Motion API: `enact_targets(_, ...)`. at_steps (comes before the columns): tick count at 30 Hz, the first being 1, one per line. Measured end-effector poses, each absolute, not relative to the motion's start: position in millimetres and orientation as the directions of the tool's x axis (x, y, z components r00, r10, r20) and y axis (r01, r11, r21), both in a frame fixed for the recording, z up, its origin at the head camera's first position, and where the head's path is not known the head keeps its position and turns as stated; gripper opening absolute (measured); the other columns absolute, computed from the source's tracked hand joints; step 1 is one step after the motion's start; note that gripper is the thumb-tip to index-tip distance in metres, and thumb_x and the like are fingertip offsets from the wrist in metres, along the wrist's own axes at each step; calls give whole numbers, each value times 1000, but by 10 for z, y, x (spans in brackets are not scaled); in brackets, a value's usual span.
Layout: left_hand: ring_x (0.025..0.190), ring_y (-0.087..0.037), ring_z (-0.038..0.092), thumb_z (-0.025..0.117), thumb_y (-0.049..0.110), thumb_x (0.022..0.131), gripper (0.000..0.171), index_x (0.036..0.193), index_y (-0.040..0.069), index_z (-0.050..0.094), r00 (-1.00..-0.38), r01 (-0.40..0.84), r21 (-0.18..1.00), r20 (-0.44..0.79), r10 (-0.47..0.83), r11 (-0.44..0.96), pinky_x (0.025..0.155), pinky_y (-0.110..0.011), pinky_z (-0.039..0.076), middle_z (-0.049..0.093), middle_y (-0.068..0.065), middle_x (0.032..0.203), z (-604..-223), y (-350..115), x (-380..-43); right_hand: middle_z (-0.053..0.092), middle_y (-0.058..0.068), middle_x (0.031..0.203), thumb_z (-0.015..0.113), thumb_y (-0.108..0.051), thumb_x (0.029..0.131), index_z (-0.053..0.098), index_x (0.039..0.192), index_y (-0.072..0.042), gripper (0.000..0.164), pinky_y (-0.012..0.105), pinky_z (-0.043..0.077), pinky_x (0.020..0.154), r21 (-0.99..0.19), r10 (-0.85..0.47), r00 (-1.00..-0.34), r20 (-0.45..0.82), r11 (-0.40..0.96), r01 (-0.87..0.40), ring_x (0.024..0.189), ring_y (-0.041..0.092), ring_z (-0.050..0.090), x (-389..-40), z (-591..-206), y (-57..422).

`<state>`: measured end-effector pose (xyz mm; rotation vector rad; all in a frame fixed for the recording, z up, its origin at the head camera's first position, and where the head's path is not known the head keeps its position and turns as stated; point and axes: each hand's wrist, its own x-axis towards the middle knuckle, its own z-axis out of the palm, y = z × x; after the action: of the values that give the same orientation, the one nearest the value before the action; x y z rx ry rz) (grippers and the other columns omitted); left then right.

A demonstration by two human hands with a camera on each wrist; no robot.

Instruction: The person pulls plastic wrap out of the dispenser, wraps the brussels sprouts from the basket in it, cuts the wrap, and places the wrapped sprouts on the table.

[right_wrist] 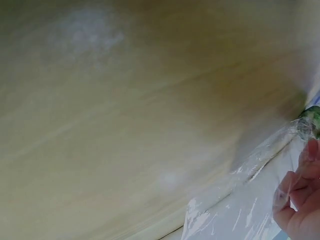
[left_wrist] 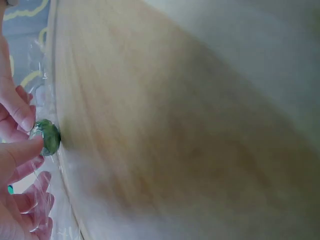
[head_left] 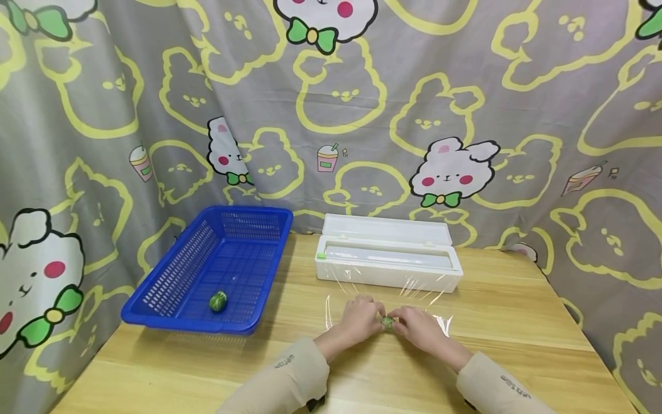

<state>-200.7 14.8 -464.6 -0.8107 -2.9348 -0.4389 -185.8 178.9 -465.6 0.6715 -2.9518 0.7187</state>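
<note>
Low over the table, the left hand (head_left: 361,317) and the right hand (head_left: 418,328) meet at a small round green vegetable, which looks like a Brussels sprout (head_left: 388,324). Both hands pinch it from opposite sides with thumb and fingertips. Clear plastic wrap (head_left: 443,324) stretches about the sprout and the hands. In the left wrist view the film clings to the sprout (left_wrist: 48,137), and the left hand's other fingers (left_wrist: 37,200) lie against it. The right wrist view shows the film (right_wrist: 245,215) beside the right hand (right_wrist: 302,200), with the sprout cut off by the frame's edge.
Behind the hands stands a white plastic wrap dispenser (head_left: 383,277), its lid (head_left: 388,230) raised, with film coming off its front. A blue basket (head_left: 207,326) at the left holds another green sprout (head_left: 218,301). A patterned curtain (head_left: 357,190) hangs behind the wooden table (head_left: 517,322).
</note>
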Motion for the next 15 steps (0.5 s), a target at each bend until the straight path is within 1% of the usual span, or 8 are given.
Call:
enact_targets(3,82,-15,53,73,32,73,21,91,21,69,-867,497,253,128,481,830,70,-29,41,62,2,85,-4652,154,-2008,52,-9,68,66,-10,79,68,98,-7,20,19,35,47,-426,-399,-906,138,802,-418,56,4,40,-1860,-4658,1778)
enact_targets(6,82,-15,53,72,31,75,21,92,20,69,-872,488,257,112,476,834,71,-30,42,64,2,88,-4662,150,-2014,50,-9,66,67,-12,79,65,104,-4,27,19,34,47,-424,-393,-907,153,803,-419,55,3,39,-1854,-4665,1771)
enact_targets(9,83,-16,54,72,29,76,21,95,19,69,-874,485,258,102,476,835,73,-32,42,65,1,90,-4680,142,-2029,47,-10,63,70,-14,77,60,108,-2,35,20,33,46,-434,-387,-906,173,795,-423,52,2,38,-1848,-4670,1762)
enact_targets(12,84,-17,55,70,28,77,20,95,18,69,-869,493,268,102,484,828,74,-34,43,65,1,90,-4691,132,-2044,46,-10,62,74,-15,73,58,104,-4,36,20,33,47,-448,-382,-906,181,788,-422,52,2,38,-1846,-4670,1750)
enact_targets(15,85,-18,56,69,27,79,19,95,18,69,-863,503,280,98,496,818,73,-35,44,65,-1,88,-4687,123,-2054,46,-9,64,74,-11,70,58,96,-8,30,20,34,47,-453,-377,-910,174,789,-414,54,4,39,-1846,-4667,1737)
